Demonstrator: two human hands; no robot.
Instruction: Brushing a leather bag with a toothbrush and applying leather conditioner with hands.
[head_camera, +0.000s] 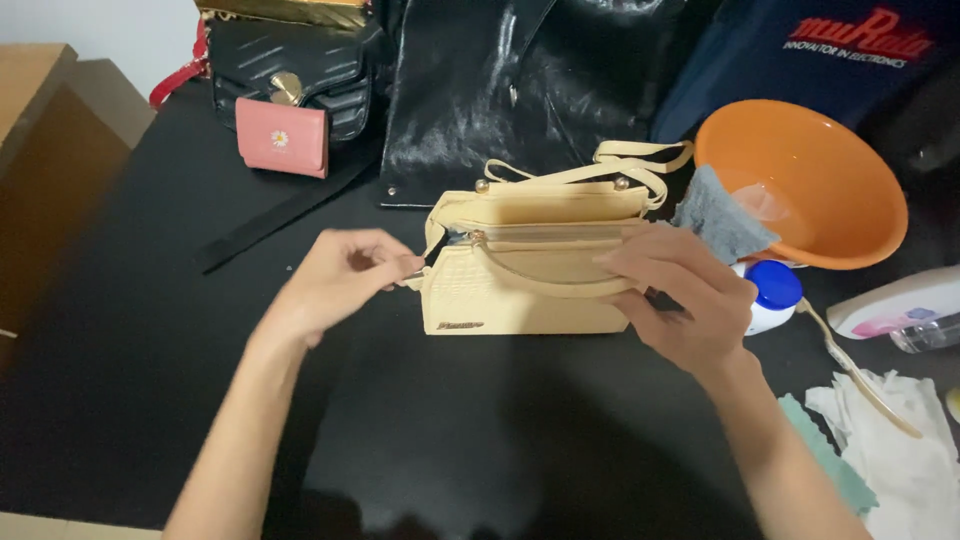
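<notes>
At centre of black table (150, 400): cream bag (530, 270), upright, front face toward camera, small dark oblong label low on left of front. Left hand (335, 280) pinched shut on zipper pull (415, 268) at bag's upper left corner. Right hand (680, 295) closed over bag's right end, fingers across front and thin cream handle. Cream straps looped behind top edge, two round gold studs on top rim. Just right of bag: grey cloth (715, 215) draped over rim of orange bowl (810, 180); white bottle with blue cap (772, 295) partly hidden behind right hand. Far right: white device (895, 305) with pink and blue patch; white rags (900, 450) and green cloth (835, 460) below. Behind bag: large glossy black bag (500, 80). Upper left: quilted black bag (290, 65) with round gold clasp, pink wallet (282, 137) with daisy emblem leaning on it. Upper right: dark blue fabric (780, 60) with red and white lettering. Left edge: brown cardboard box (50, 150).
</notes>
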